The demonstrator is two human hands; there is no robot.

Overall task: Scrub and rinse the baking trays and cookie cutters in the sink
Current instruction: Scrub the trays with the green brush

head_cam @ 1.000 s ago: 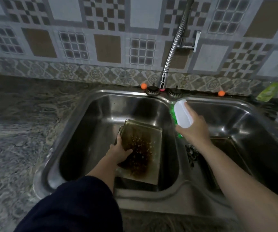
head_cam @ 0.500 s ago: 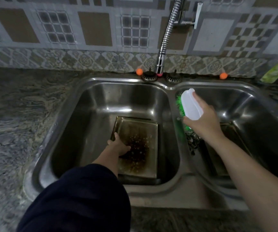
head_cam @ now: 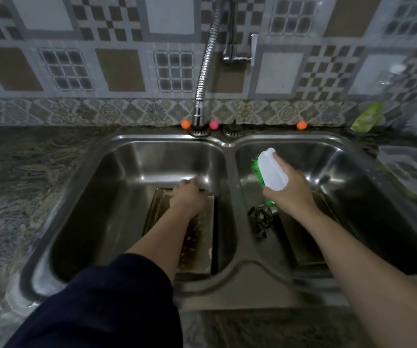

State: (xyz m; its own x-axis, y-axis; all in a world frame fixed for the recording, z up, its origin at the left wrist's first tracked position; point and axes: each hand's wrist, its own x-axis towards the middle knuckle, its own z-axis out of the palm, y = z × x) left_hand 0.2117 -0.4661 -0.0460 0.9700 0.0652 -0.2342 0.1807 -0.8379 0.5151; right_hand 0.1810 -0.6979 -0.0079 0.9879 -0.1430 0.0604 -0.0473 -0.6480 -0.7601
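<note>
Tray [head_cam: 203, 249] in left basin; cutters [head_cam: 261, 218] in right.

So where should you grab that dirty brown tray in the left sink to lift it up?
Take the stained rectangular metal baking tray by its far raised rim, reaching down from above, as the left hand does. It lies flat on the basin floor, so only the thin upturned edge offers a grip.

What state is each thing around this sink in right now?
Left hand: reaching to the tray's far edge; grip blurred.
Right hand: gripping the brush.
Scrub brush: held above the right basin.
Baking tray: lying in the left basin, stained brown.
Cookie cutters: heaped in the right basin.
Faucet: no water visible.
</note>
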